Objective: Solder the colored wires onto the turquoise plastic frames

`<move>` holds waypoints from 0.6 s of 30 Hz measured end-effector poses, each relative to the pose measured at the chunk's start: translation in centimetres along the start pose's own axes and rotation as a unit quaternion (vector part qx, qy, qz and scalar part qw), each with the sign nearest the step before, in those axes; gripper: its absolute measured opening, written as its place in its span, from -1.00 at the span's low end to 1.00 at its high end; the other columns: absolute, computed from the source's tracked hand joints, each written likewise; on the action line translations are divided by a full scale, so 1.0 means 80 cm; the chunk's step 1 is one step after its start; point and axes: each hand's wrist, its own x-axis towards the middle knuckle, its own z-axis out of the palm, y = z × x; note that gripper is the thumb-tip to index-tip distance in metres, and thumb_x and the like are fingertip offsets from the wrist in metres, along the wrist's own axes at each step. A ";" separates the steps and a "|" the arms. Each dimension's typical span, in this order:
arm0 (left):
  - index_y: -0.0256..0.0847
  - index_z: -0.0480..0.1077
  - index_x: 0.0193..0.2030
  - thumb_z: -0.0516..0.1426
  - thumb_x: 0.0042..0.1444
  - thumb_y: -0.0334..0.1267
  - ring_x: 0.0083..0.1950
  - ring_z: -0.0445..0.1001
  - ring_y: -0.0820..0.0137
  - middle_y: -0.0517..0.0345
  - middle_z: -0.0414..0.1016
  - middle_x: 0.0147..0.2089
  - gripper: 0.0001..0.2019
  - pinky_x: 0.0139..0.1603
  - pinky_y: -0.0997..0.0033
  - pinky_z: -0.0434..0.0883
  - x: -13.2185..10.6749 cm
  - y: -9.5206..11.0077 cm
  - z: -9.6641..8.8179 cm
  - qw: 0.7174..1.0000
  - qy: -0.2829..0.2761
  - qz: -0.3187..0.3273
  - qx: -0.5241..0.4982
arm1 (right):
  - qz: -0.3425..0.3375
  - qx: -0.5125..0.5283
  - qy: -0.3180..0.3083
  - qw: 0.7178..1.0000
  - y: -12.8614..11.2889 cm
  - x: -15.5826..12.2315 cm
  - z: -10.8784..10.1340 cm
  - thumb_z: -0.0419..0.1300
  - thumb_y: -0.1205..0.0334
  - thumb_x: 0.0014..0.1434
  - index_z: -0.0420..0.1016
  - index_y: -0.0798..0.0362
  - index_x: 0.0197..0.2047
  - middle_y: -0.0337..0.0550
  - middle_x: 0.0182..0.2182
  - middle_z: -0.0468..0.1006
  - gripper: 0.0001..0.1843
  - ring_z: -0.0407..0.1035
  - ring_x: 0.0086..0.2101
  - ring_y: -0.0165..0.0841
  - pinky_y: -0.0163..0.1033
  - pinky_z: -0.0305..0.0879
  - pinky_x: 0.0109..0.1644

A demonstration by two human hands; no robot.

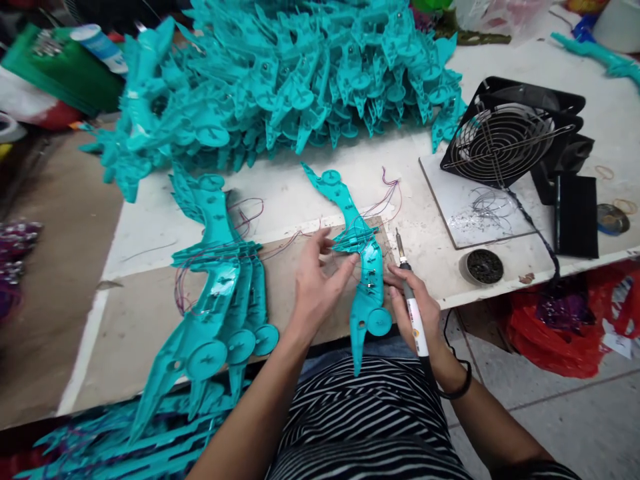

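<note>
left fingers (pixel 345 272) are touching one teal part (pixel 371 260), grip unclear; right fingers (pixel 423 287) are gripping one soldering iron (pixel 415 319); the bench (pixel 530 60) is bearing one fan (pixel 505 137) above tiled floor (pixel 585 413).

At the near edge of the desk (pixel 145 223), the left hand (pixel 320 283) has its thumb at the middle of a teal plastic piece (pixel 373 257), whose lower tip juts past that edge. The right hand (pixel 429 308) grips a soldering iron (pixel 416 327), tip pointing away from the edge. Thin wires (pixel 393 182) trail from the piece. Leftward, similar pieces (pixel 220 287) overlap; a teal heap (pixel 300 80) lies farther from the edge. Rightward, a black fan (pixel 500 140) stands by a round tin (pixel 465 271).
</note>
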 end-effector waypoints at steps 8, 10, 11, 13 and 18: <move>-0.35 0.17 0.36 0.33 -0.02 0.06 0.20 0.36 -0.10 -0.29 0.40 0.13 -0.12 0.18 -0.09 0.34 0.022 0.018 0.002 0.950 -0.070 -0.029 0.304 | 0.006 0.104 0.058 0.993 0.003 0.000 0.006 0.15 0.33 0.29 0.35 -0.07 0.16 -0.07 0.07 0.57 -0.62 0.58 -0.08 -0.31 -0.15 0.55 0.00; -0.36 0.14 0.37 0.33 -0.03 0.09 0.24 0.32 -0.14 -0.34 0.34 0.21 -0.08 0.20 -0.12 0.33 0.015 0.036 0.014 0.932 -0.095 -0.037 0.349 | 0.014 0.105 0.086 0.991 0.008 0.007 0.001 0.18 0.31 0.28 0.36 -0.06 0.15 -0.06 0.05 0.58 -0.63 0.57 -0.07 -0.29 -0.13 0.53 0.02; -0.36 0.13 0.37 0.33 -0.02 0.09 0.26 0.29 -0.14 -0.35 0.30 0.25 -0.08 0.21 -0.13 0.31 0.011 0.043 0.020 0.925 -0.104 -0.044 0.362 | 0.016 0.105 0.092 0.990 0.010 0.010 -0.002 0.19 0.30 0.27 0.37 -0.05 0.14 -0.06 0.05 0.58 -0.63 0.57 -0.07 -0.29 -0.13 0.52 0.02; -0.36 0.11 0.38 0.30 0.02 0.08 0.34 0.20 -0.15 -0.36 0.22 0.33 -0.11 0.27 -0.16 0.26 0.001 0.055 0.031 0.920 -0.108 -0.058 0.372 | 0.015 0.108 0.096 0.989 0.013 0.017 -0.006 0.20 0.28 0.26 0.39 -0.04 0.13 -0.05 0.04 0.59 -0.63 0.56 -0.06 -0.28 -0.13 0.52 0.01; -0.35 0.05 0.41 0.28 0.07 0.01 0.48 -0.08 -0.19 -0.38 -0.15 0.51 -0.12 0.33 -0.22 0.18 -0.016 0.059 0.034 0.929 -0.080 -0.072 0.355 | 0.005 0.121 0.102 0.987 0.015 0.033 -0.012 0.24 0.25 0.22 0.40 0.01 0.10 -0.01 0.00 0.61 -0.64 0.58 -0.10 -0.24 -0.13 0.55 -0.08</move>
